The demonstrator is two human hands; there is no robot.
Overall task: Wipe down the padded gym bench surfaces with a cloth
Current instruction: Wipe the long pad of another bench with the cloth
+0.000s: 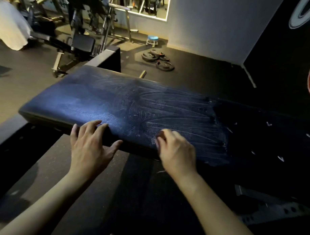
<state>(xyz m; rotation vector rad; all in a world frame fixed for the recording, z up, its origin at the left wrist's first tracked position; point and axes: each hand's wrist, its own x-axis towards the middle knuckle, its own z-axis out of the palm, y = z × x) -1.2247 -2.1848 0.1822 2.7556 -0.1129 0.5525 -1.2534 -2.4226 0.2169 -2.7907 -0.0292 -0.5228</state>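
Lying crosswise just ahead of the person, the dark blue padded gym bench (pixel 116 102) runs its long axis from left to right across the view. Its left end sits a little farther away and its right end fades into deep shadow. Both hands meet it at the near long edge. The left hand (pixel 90 146) has its fingers spread, with the fingertips (pixel 96 123) resting on the top of the pad near the left end and the thumb held out along the side. The right hand (pixel 176 151) sits about midway along the same edge, its fingers bent and blurred. Whether it pinches anything cannot be told, and no cloth shows plainly in either hand. Pale curved wipe streaks (pixel 177 107) fan over the middle and right of the pad, while the left part shows a smoother sheen. The darkest stretch lies to the right, beyond the right hand, so that hand is likely the nearer one for any pass there, and the left hand is placed to steady the pad. A sweep along the long axis would seem to suit the shape better than short strokes across it. Black weight plates (pixel 158 59) lie on the dark rubber floor (pixel 95 185) well beyond the bench.
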